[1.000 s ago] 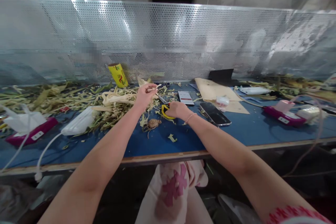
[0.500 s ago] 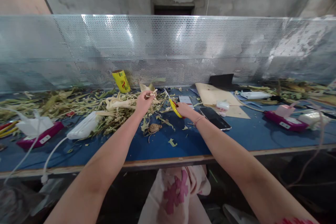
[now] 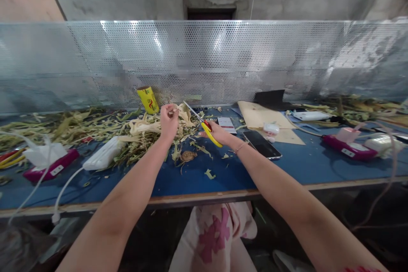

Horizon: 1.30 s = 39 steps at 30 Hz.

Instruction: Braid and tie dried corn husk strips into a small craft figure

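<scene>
We take the round brown piece [image 3: 188, 156] on the blue tabletop [image 3: 188, 182] as our landmark. Beyond it and to its left, our left hand [image 3: 169, 121] is raised with its fingers curled in, the tips brought together on a small pale strip [image 3: 176, 110], mostly hidden by the fingers. Beyond the brown piece and to its right, our right hand [image 3: 216, 133] is wrapped around the handles of yellow-and-red scissors [image 3: 210, 137], whose blades slant away to the left; we cannot tell how far apart these stand.

We see the heap of dried leaf strips [image 3: 142, 136] left of the brown piece, reaching round behind it. The yellow can [image 3: 148, 100] leans farther beyond it, leftward. To its right we have a dark phone [image 3: 262, 144] and, past that, a tan sheet [image 3: 253, 114]; a green scrap [image 3: 209, 174] lies nearer us than the brown piece, rightward.
</scene>
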Motion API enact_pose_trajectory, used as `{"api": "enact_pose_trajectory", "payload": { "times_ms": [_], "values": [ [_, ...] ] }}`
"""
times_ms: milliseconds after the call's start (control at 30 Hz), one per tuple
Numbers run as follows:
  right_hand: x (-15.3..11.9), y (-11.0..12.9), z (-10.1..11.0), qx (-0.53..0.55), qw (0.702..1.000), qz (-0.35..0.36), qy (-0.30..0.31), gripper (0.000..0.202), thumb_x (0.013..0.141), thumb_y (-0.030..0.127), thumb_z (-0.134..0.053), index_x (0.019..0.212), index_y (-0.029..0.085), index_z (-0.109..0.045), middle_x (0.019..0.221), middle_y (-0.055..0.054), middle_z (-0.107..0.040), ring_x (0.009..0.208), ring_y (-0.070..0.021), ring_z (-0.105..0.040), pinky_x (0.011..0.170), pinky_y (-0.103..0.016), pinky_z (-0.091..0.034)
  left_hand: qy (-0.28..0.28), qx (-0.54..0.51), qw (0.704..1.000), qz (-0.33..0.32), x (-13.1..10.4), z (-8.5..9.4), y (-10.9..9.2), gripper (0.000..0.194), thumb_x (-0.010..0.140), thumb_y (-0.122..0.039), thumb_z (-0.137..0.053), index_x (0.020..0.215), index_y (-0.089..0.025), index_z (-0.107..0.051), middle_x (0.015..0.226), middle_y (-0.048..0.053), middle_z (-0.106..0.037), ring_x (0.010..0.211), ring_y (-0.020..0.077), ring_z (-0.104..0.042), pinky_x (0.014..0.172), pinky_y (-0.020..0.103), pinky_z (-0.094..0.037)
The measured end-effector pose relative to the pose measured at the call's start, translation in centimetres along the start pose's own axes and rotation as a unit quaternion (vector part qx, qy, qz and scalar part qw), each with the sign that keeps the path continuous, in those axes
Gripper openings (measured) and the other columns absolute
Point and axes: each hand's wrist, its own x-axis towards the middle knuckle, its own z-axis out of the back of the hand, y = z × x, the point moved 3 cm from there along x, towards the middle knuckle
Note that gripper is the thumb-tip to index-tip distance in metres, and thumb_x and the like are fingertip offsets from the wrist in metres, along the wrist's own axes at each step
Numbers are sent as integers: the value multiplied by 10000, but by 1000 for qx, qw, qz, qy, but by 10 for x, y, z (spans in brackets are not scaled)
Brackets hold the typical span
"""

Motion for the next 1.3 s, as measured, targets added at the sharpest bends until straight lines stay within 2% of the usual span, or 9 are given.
{"api": "enact_pose_trajectory", "payload": {
  "times_ms": [167,300,433,733,933,1067,1300],
  "values": [
    [-3,4,-1,-40,999,17,-6,388,671,517,-553,758,191,-361,746,6,-459,645,-113,-412,592,-245,-331,-14,2,1000,-4,-4,-1,-6,269,701,-301,-601,880,-203,-425,809,25,-548,712,131,-534,681,267,-435],
    [-4,4,1,-48,999,19,1,377,686,518,-534,773,182,-385,752,-5,-476,649,-119,-431,597,-250,-335,-8,14,1000,-3,-5,0,-6,277,716,-338,-588,888,-212,-410,822,26,-542,732,133,-534,689,262,-430],
    [-5,5,2,-54,998,29,-2,383,682,506,-550,810,174,-408,776,-16,-498,660,-123,-447,597,-248,-343,-28,16,999,7,-3,3,-4,280,725,-366,-568,890,-215,-401,834,25,-529,758,137,-531,702,258,-421],
    [-10,11,2,-55,998,36,17,393,687,525,-531,812,184,-380,758,2,-482,633,-116,-424,577,-243,-329,26,14,999,15,-8,-3,-12,224,710,-199,-563,855,-204,-393,781,4,-513,692,114,-513,660,239,-403],
    [-7,7,0,-51,998,42,22,360,714,523,-507,779,190,-387,730,9,-485,614,-111,-419,566,-235,-315,53,0,998,21,-9,-7,-10,253,697,-212,-579,848,-206,-375,789,6,-517,695,111,-519,634,236,-397],
    [-7,8,3,-61,997,39,13,334,749,512,-475,768,182,-427,689,9,-490,598,-110,-425,560,-229,-316,58,-4,998,28,-9,-9,-10,282,684,-231,-590,837,-213,-354,737,-16,-527,674,109,-533,625,236,-397],
    [-6,5,4,-101,994,48,-8,411,766,571,-433,776,166,-503,696,-23,-541,595,-120,-456,563,-230,-333,55,25,998,29,-8,-7,-5,256,678,-140,-546,827,-214,-351,663,-51,-512,532,73,-478,572,227,-382]
  ]
}}
